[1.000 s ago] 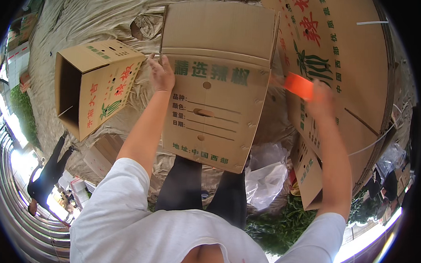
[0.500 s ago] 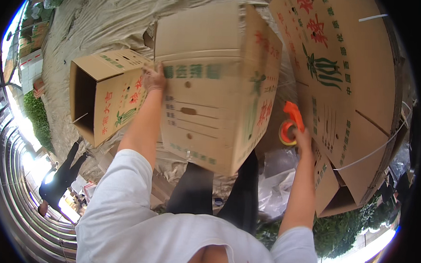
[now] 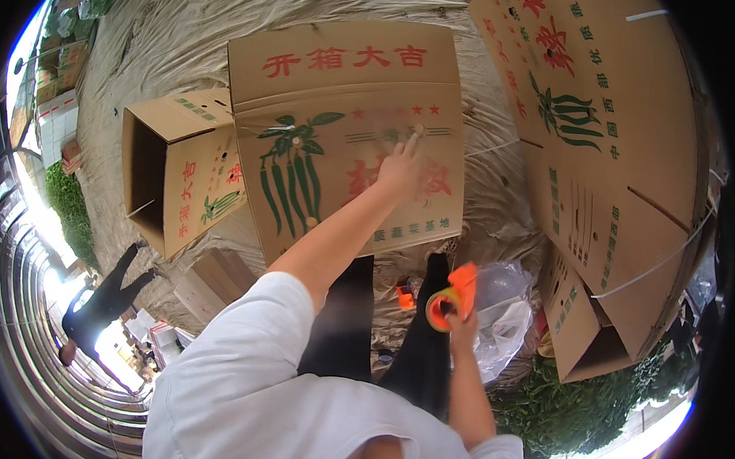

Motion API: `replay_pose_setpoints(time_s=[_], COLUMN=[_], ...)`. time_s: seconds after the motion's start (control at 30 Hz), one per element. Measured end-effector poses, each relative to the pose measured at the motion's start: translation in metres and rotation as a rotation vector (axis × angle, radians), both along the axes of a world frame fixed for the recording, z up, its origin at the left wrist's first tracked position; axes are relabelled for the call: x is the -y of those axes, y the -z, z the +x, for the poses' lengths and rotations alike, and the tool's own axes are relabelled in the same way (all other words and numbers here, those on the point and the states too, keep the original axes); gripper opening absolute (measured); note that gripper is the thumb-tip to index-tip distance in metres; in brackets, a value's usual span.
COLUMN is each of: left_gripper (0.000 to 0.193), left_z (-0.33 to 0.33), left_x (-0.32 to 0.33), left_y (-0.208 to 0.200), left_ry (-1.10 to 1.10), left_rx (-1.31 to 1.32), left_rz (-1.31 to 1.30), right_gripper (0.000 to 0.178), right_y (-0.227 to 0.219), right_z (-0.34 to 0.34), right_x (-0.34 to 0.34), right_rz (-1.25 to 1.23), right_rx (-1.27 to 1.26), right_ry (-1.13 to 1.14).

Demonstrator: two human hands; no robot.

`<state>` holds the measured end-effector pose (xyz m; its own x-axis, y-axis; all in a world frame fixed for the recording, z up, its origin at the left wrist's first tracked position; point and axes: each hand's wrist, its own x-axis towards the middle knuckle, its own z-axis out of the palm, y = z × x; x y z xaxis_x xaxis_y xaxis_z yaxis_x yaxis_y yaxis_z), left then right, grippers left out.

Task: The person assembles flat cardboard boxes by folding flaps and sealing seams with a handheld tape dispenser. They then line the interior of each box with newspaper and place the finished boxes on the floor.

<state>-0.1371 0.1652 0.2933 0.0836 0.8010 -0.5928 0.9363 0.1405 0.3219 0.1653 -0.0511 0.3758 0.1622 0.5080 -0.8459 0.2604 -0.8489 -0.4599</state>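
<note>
A large brown cardboard box [image 3: 340, 97], printed with green peppers and red characters, stands in front of my legs, its broad side facing me. My left hand [image 3: 400, 172] reaches across that side with fingers stretched out, the tips by a small round hole; slight blur hides whether they press on the card. Lower down and to the right, my right hand [image 3: 463, 328] grips an orange tape dispenser [image 3: 460, 284] with a roll of tape in it. The dispenser is held near my right leg, apart from the box.
An open cardboard box [image 3: 197, 185] lies on its side at left. Flattened cartons [image 3: 625, 159] bound with white strap stand at right, above another open box [image 3: 584, 337]. Clear plastic [image 3: 503, 317] and green vegetables [image 3: 565, 406] lie nearby. Another person [image 3: 97, 316] stands far left.
The large box has turned so its pepper-printed side faces me. My left hand has gone from its left edge to that side. My right hand has brought the tape dispenser lower and leftward.
</note>
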Motion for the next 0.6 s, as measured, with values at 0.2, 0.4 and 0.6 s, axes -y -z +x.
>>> replay_pose_setpoints(time_s=[0.2, 0.4, 0.6], left_gripper=[0.101, 0.121, 0.091], left_z=[-0.038, -0.109, -0.140], left_x=[-0.041, -0.013, 0.124], left_y=[0.059, -0.066, -0.158], left_ry=[-0.631, -0.533, -0.583], left_rx=[-0.393, -0.063, 0.237], left_rz=[-0.036, -0.366, 0.008], right_gripper=[0.045, 0.044, 0.043], right_y=[-0.007, -0.022, -0.029], right_z=[0.031, 0.030, 0.018], right_x=[0.044, 0.021, -0.083], right_rz=[-0.161, -0.039, 0.167], right_rx=[0.044, -0.078, -0.281], right_ry=[-0.005, 0.206, 0.186])
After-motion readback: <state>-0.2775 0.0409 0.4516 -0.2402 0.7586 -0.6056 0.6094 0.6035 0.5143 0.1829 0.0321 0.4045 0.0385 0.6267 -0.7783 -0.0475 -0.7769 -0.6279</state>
